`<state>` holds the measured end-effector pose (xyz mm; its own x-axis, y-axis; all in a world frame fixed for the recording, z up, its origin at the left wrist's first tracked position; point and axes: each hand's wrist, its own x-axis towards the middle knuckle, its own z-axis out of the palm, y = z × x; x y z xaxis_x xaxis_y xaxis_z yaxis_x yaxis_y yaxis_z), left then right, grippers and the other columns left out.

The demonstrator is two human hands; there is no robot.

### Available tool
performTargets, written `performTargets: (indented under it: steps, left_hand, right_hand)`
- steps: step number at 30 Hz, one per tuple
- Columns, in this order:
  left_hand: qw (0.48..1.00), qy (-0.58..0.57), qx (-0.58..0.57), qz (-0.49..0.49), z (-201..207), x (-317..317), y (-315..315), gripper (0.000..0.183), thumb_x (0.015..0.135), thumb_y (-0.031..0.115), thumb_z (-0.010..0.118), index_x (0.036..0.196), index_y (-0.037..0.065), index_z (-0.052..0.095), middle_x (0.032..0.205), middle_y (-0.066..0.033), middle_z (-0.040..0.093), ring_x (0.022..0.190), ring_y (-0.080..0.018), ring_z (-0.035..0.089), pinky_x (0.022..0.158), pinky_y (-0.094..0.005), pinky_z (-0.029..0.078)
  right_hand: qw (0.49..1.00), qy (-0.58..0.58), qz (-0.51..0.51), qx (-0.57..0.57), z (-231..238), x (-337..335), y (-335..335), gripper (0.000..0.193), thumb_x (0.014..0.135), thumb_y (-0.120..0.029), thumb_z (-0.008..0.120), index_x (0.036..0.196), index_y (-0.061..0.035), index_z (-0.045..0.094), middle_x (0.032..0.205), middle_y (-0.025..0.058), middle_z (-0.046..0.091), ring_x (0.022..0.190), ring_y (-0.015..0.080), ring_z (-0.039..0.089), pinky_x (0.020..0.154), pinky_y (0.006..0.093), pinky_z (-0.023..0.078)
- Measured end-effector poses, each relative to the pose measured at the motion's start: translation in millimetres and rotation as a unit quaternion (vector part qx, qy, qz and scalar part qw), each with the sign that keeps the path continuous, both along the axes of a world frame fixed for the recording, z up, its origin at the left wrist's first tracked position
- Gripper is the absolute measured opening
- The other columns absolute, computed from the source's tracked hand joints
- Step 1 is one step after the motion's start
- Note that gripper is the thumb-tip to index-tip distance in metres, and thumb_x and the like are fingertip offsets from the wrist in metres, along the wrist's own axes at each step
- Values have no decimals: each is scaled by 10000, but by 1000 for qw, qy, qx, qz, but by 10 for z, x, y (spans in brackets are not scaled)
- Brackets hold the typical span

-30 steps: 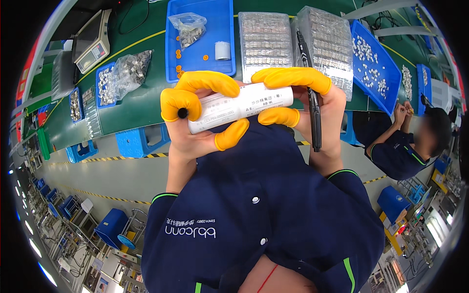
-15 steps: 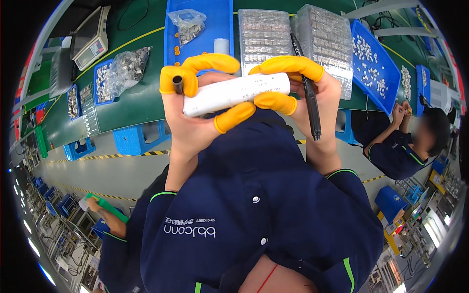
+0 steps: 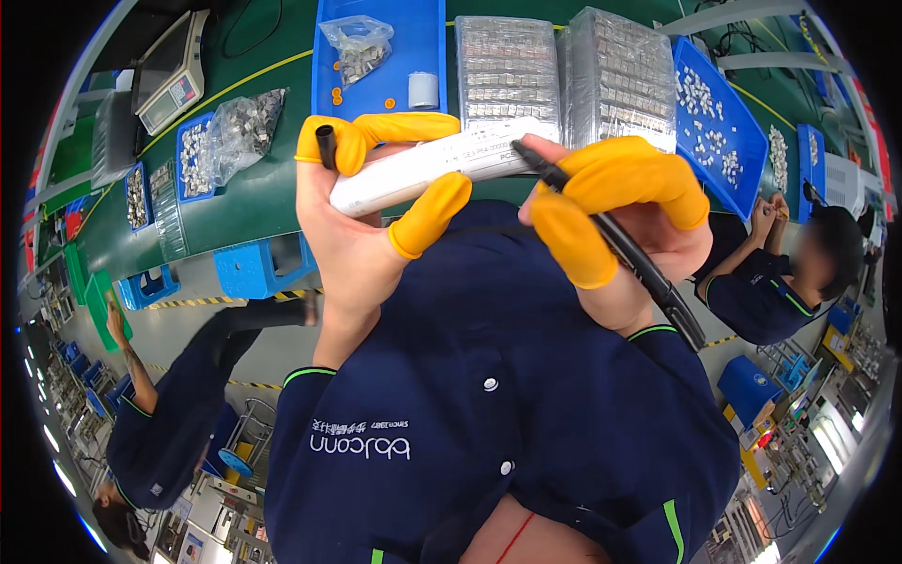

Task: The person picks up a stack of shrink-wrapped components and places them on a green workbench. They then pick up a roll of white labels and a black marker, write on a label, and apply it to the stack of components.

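Note:
A white paper roll printed with dark text lies tilted between the yellow-cotted fingers of my left hand, closed on it from above and below. A black cap sticks up from the bent index finger of that hand. Yellow finger cots also cover digits of my right hand, which pinches a black marker pen. The uncapped tip meets or nearly meets the right end of the roll, while the pen's back end slants down to the right.
On the green bench, a blue tray holds a bag of metal parts. Wrapped stacks of trays stand beside a blue bin of small white parts. A scale sits far left. Co-workers are at right and lower left.
My right hand has let go of the roll's right end and swung the marker round into a writing grip, tip at the roll. At left, a co-worker has moved outward with a green tray.

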<state>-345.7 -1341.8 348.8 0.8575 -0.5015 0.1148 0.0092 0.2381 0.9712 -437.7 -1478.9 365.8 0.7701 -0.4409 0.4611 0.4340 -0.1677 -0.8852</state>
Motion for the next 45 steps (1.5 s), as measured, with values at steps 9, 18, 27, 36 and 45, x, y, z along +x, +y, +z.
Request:
performTargets:
  steps: [9, 18, 27, 36, 45]
  left_hand:
    - [999, -22, 23, 29, 79, -109, 29, 528, 653, -32, 739, 1014, -11, 354, 958, -164, 594, 867, -205, 616, 776, -296, 497]
    - [999, -25, 19, 19, 52, -107, 28, 520, 650, -24, 744, 975, 9, 339, 965, -163, 592, 891, -206, 610, 789, -299, 492]
    - [999, -47, 6, -8, 42, -140, 2, 515, 649, -42, 733, 974, 24, 339, 962, -171, 586, 902, -217, 604, 788, -316, 494]
    - [999, -40, -7, -4, 51, -163, -12, 504, 651, -49, 728, 970, 22, 344, 954, -173, 583, 884, -217, 603, 784, -317, 492]
    - [997, -75, 1, 2, 44, -147, 19, 506, 657, -56, 719, 972, 8, 329, 944, -168, 592, 877, -209, 605, 775, -304, 486]
  right_hand:
    - [988, 143, -43, 43, 80, -140, 89, 113, 762, -16, 652, 835, 14, 571, 854, 174, 626, 704, 206, 640, 620, 275, 519]
    - [991, 104, -59, -58, 17, -96, 61, 171, 694, -27, 708, 833, 8, 616, 798, 124, 643, 675, 201, 646, 641, 274, 515]
    - [981, 159, -110, -6, 3, -157, 88, 150, 677, -61, 737, 776, -15, 633, 739, 100, 656, 616, 162, 644, 548, 226, 498]
    - [977, 167, -123, -56, 46, -152, 123, 171, 656, -57, 754, 757, 6, 631, 718, 108, 654, 604, 161, 645, 542, 219, 503]
    - [977, 99, -140, -130, -3, -109, 126, 165, 632, -50, 764, 705, 6, 627, 693, 97, 648, 574, 160, 638, 512, 212, 497]
